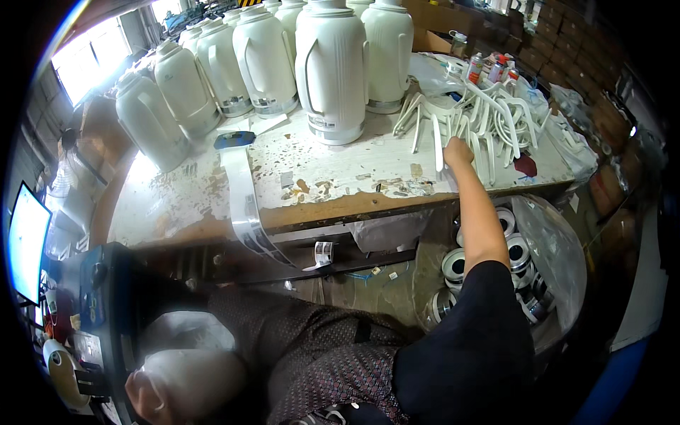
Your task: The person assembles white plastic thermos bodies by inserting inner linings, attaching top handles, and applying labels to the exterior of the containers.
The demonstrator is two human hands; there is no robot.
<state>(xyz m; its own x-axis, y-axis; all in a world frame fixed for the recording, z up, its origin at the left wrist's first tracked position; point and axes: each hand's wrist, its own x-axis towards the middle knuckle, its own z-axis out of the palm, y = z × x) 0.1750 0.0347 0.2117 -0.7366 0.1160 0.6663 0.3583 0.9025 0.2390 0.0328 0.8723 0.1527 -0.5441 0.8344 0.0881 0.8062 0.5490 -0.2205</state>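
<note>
My right arm reaches out to a pile of curved white plastic handles (510, 120) on the workbench. There my right hand (459, 152) is closed at the near left edge of the pile, with its fingers on a white handle (438, 145); their tips are partly hidden. Low at the left, a white thermos jug body (202, 382) lies tilted beside my lap, slightly blurred. My left hand (145, 398) is wrapped round its outer end. A clear plastic bag or pale cover (188, 329) is just above that jug.
Several white thermos jugs (331, 78) stand at the bench's back left. A label strip (244, 191) hangs over the front edge from a blue device (234, 139). Spray cans (474, 67) stand behind the handles. Below, a plastic-lined bin (556, 234) holds round parts. A monitor (28, 241) is leftmost.
</note>
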